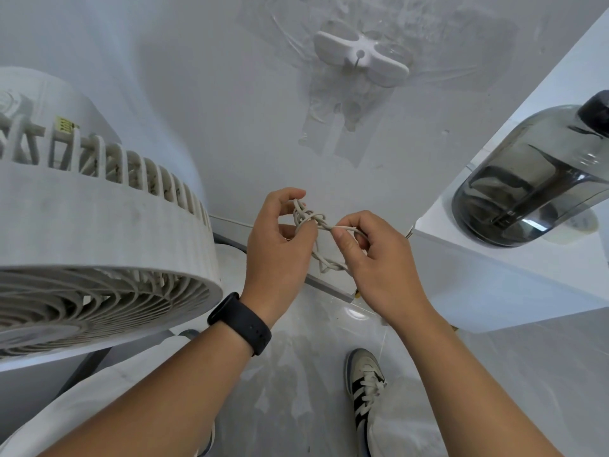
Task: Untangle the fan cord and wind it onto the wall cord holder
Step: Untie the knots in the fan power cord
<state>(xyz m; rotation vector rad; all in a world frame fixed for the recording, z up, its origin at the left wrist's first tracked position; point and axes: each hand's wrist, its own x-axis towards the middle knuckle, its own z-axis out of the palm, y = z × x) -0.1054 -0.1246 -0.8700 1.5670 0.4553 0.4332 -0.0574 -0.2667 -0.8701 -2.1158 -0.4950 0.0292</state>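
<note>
The round off-white slatted plastic fan [99,245] stands at far left. Beside it, the left hand [276,252] – black band at the wrist – has thumb and fingertips curled onto the upper loops of the knotted cream fan cord [311,219]. The knot lies between both hands, its free strand running rightward and slightly down into the right hand [375,258], whose thumb and forefinger pinch it just beside the knot. The white cross-shaped plastic wall cord holder [359,56] sits well above, bare – winding likely follows untangling.
</note>
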